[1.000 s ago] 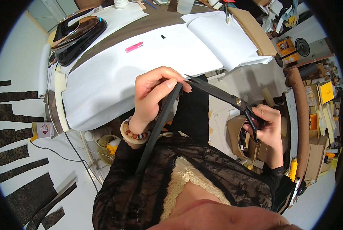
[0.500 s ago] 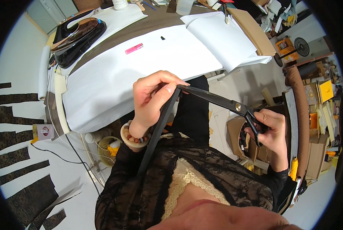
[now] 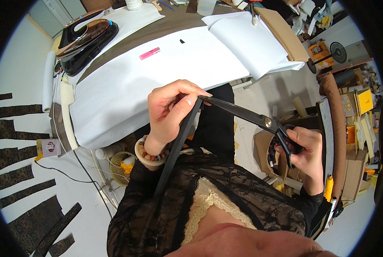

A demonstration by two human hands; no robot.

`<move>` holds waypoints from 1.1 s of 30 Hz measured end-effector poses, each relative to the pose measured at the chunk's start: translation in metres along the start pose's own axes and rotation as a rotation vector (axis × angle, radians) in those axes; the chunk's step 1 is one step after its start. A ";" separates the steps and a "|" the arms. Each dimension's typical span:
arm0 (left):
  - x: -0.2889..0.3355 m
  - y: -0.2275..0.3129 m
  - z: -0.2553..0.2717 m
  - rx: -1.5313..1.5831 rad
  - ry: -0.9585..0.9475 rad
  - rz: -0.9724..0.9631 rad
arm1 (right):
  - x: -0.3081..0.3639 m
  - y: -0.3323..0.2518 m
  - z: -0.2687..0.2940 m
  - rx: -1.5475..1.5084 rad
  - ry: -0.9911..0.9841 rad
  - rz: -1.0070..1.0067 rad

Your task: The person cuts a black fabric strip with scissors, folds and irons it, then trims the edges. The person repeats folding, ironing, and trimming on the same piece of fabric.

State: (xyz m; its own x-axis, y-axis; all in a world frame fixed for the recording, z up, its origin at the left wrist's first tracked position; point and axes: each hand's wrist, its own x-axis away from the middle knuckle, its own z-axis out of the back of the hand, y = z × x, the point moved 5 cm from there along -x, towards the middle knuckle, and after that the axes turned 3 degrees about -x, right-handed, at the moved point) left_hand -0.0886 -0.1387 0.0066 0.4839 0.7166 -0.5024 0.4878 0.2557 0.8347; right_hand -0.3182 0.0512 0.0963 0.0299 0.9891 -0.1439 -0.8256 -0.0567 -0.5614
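My left hand (image 3: 170, 113) is closed, thumb and fingers pinching the upper end of a narrow black strip (image 3: 178, 145). The strip hangs slanting down across my chest, its lower end hard to make out against my dark lace sleeve. My right hand (image 3: 306, 150) grips the handles of large black scissors (image 3: 243, 112). Their blades look closed together and point left, with the tip touching or just beside the strip's top end at my left fingertips. Beyond my hands, a pink lighter-like object (image 3: 150, 53) and a small black scrap (image 3: 182, 41) lie on the white-covered table (image 3: 114, 94).
A black and copper iron (image 3: 86, 43) rests at the table's far left. White paper sheets (image 3: 247, 43) and a brown board (image 3: 281, 34) overlap the right edge. Dark patterned strips (image 3: 15, 111) spread against white at left. An open cardboard box (image 3: 264, 150) stands below right.
My right hand and the scissors' handles have shifted slightly right and down. The left hand keeps its pinch. At lower left, one patterned strip now shows its dark side more fully.
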 end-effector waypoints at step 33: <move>0.001 0.001 0.004 -0.017 0.015 -0.040 | 0.005 0.002 -0.011 0.019 -0.008 0.000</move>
State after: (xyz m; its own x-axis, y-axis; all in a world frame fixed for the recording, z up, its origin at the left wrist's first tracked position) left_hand -0.0852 -0.1404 0.0060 0.4532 0.7152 -0.5320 0.4940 0.2953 0.8178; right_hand -0.3135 0.0546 0.0858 0.0253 0.9902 -0.1371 -0.8362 -0.0542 -0.5458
